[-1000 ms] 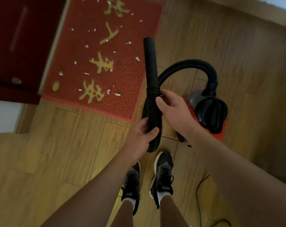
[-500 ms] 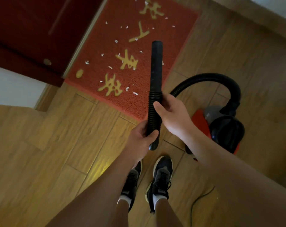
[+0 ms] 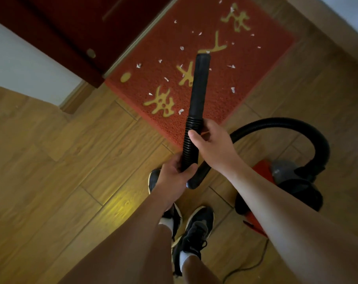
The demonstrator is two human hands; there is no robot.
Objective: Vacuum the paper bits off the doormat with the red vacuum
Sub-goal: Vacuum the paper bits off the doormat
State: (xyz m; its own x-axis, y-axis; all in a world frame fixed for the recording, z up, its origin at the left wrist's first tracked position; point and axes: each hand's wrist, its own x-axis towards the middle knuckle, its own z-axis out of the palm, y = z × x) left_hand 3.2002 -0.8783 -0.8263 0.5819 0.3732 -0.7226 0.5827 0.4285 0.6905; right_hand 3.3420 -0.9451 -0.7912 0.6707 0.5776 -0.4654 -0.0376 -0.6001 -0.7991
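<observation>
I'm gripping the ribbed black vacuum hose (image 3: 191, 138) at frame centre, left hand (image 3: 174, 177) and right hand (image 3: 211, 148) fingers wrapping it, its nozzle pointing over the paper-strewn red doormat (image 3: 245, 78).

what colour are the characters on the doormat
Yellow-gold characters on the red doormat, clearest in the head view.

The red doormat (image 3: 225, 83) lies flat on the wooden floor against a dark red door, marked with yellow characters. Small white paper bits (image 3: 181, 111) are scattered over its surface. The red vacuum (image 3: 284, 181) sits on the floor just beside the mat's near corner, its body red with a grey and black top. Its black ribbed hose (image 3: 292, 128) arcs up from the body and ends in a smooth black nozzle tube (image 3: 199, 85) raised over the mat.
</observation>
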